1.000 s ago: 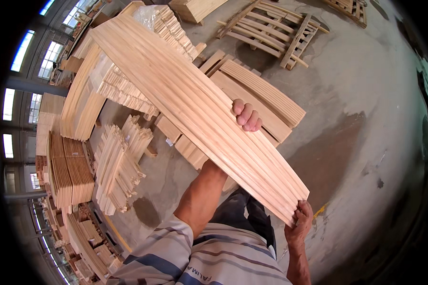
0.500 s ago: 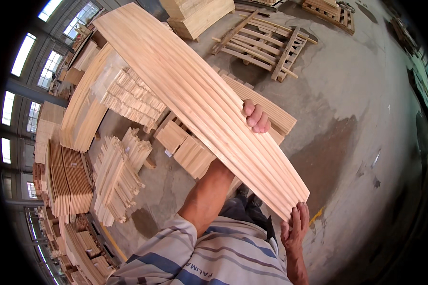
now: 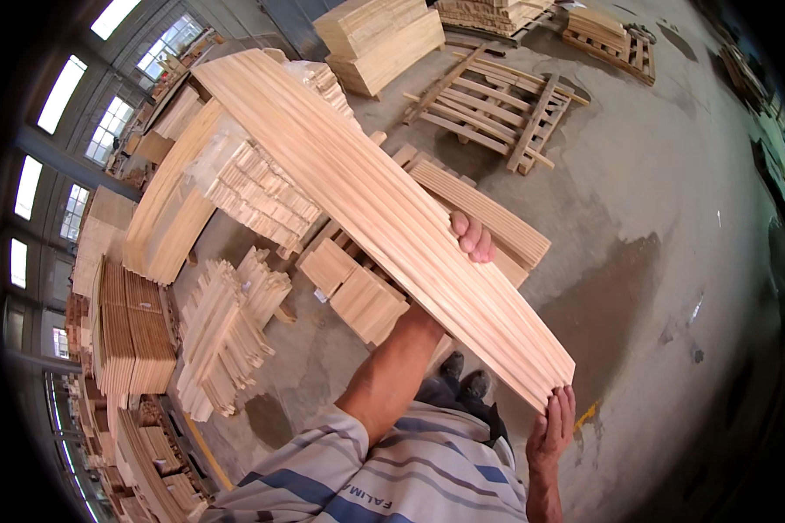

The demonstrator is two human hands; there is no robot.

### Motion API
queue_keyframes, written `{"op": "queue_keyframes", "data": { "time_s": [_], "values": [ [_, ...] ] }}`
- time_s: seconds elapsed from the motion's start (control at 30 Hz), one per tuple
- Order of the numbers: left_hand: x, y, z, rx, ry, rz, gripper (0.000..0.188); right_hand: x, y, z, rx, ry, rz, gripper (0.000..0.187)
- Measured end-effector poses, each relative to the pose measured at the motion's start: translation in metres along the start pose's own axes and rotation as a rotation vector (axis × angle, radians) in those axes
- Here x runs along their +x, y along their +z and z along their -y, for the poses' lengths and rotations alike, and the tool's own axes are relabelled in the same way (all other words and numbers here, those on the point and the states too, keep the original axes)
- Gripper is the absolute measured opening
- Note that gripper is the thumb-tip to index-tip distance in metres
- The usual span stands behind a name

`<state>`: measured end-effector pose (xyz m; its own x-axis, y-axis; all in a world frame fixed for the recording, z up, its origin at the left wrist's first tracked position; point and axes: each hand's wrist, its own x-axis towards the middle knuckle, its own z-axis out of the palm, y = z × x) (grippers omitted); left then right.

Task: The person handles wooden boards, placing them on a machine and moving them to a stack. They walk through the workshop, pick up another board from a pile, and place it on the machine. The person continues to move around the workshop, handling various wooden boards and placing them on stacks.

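Observation:
A long row of pale wooden slats [image 3: 366, 209], lying side by side, slants across the view from the upper left down to the lower right. My left hand [image 3: 472, 237] reaches beneath it, the fingers curling up over the far edge. The left palm and thumb are hidden under the wood. At the near right end, my right hand [image 3: 553, 427] grips the slat ends, its fingers bent against them and its thumb lower at the left. The slats are held up off the floor in front of my body.
Beneath the slats stand stacked boards [image 3: 488, 209] and short wood blocks [image 3: 355, 301]. Loose strips [image 3: 227, 336] lie piled at the left, near tall brown stacks [image 3: 135, 331]. A slatted pallet [image 3: 493, 105] rests on the concrete floor [image 3: 672, 209] ahead, with a pale wood stack [image 3: 379, 52] beside it.
The slats' far end has dipped lower in the view, and the near end sits slightly lower and farther right. Both hands keep their hold. My shoes now show more fully.

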<state>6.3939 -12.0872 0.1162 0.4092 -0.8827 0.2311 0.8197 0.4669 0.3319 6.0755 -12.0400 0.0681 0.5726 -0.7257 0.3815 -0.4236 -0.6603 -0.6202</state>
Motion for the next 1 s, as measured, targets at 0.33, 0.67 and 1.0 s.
{"op": "queue_keyframes", "data": {
  "time_s": [0.33, 0.67, 1.0],
  "values": [
    [-0.020, 0.001, -0.001, -0.040, 0.049, -0.156, 0.021, -0.001, -0.001, 0.002, 0.066, -0.041, -0.055, 0.021],
    [-0.028, -0.011, 0.001, -0.072, 0.075, -0.145, 0.022, -0.005, 0.002, -0.003, 0.206, -0.018, -0.078, 0.011],
    [-0.042, -0.058, 0.002, -0.084, 0.044, -0.327, 0.035, -0.003, -0.002, -0.002, 0.239, 0.043, -0.107, 0.006]
  ]
}}
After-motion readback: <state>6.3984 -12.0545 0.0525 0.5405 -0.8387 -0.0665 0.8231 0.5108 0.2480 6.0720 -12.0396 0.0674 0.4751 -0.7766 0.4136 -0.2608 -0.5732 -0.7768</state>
